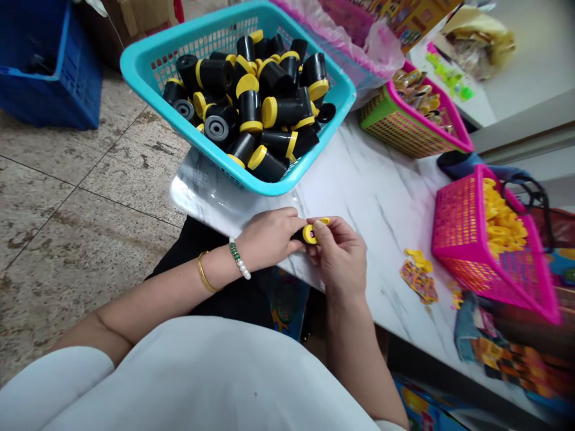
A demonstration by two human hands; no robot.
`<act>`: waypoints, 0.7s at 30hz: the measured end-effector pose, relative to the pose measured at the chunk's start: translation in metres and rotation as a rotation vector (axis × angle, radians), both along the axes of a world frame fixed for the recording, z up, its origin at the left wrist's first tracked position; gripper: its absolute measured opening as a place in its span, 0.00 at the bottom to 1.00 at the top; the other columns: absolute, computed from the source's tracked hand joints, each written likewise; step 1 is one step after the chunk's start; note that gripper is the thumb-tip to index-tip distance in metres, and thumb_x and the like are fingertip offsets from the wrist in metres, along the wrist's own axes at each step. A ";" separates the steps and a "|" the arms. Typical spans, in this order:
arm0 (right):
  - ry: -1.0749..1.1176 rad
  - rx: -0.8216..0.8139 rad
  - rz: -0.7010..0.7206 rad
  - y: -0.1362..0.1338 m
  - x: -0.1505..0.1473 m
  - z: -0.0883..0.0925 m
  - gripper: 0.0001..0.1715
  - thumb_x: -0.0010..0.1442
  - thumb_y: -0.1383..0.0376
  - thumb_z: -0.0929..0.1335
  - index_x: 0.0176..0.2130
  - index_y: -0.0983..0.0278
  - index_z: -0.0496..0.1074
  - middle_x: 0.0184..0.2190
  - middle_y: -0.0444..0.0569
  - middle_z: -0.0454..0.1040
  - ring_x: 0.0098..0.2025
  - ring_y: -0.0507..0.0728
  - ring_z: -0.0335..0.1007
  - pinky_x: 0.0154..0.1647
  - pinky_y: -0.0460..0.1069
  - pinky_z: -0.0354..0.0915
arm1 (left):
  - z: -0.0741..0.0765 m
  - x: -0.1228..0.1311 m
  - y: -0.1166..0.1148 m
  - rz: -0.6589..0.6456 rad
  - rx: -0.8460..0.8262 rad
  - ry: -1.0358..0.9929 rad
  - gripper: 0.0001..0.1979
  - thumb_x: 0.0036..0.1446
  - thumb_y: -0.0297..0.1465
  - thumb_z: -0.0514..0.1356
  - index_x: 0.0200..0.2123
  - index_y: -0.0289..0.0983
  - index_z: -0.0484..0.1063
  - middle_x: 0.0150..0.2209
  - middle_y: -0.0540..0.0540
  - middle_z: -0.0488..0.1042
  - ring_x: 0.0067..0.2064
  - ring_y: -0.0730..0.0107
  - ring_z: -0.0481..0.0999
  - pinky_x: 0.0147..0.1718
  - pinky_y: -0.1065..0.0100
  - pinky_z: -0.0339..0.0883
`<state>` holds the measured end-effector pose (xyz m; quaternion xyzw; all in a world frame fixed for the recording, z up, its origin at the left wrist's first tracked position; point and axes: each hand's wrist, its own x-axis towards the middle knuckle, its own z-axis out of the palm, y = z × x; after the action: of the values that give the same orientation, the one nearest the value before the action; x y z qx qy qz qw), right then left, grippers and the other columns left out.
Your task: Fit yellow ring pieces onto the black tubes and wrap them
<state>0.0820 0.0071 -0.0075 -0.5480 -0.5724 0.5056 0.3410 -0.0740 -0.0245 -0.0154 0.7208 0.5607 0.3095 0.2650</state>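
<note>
My left hand (pixel 274 239) is closed around a small black cylinder with a yellow end (pixel 309 234), most of its body hidden by my fingers. My right hand (pixel 339 251) pinches a small yellow piece (pixel 324 221) at that yellow end, thumb pressed on top. The two hands meet over the front edge of the marble-patterned table (pixel 350 173). Beyond them stands a turquoise basket (pixel 269 187) heaped with black cylinders, many with yellow caps.
A pink basket (pixel 458 233) of yellow plastic parts stands at right. Near it lie loose yellow pieces (pixel 418 260) and printed pieces (pixel 418 281). A green-and-pink basket (pixel 399 126) holds wrapped items at the back. A blue crate (pixel 76 78) sits on the floor at left.
</note>
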 end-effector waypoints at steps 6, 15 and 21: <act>-0.041 0.012 0.072 -0.002 -0.001 0.002 0.14 0.60 0.52 0.70 0.36 0.59 0.68 0.24 0.41 0.66 0.17 0.48 0.55 0.14 0.45 0.54 | 0.016 -0.008 0.006 -0.060 -0.181 -0.205 0.13 0.61 0.36 0.60 0.29 0.34 0.76 0.23 0.51 0.69 0.26 0.73 0.67 0.26 0.71 0.56; 0.008 0.056 0.005 -0.004 -0.002 -0.005 0.14 0.62 0.53 0.69 0.39 0.57 0.63 0.23 0.38 0.66 0.16 0.48 0.59 0.14 0.45 0.58 | 0.017 0.001 0.006 -0.001 -0.407 -0.461 0.07 0.65 0.30 0.54 0.34 0.36 0.69 0.18 0.56 0.67 0.18 0.76 0.67 0.22 0.74 0.59; 0.075 0.111 -0.047 -0.004 -0.001 -0.008 0.18 0.57 0.52 0.71 0.42 0.59 0.70 0.28 0.41 0.69 0.25 0.50 0.67 0.25 0.46 0.67 | 0.002 0.007 -0.008 0.047 -0.053 -0.216 0.15 0.56 0.33 0.66 0.45 0.36 0.70 0.29 0.51 0.72 0.33 0.68 0.73 0.32 0.70 0.65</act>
<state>0.0809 0.0031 -0.0154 -0.5220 -0.5736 0.4851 0.4039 -0.0672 -0.0321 -0.0134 0.6627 0.5535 0.3766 0.3357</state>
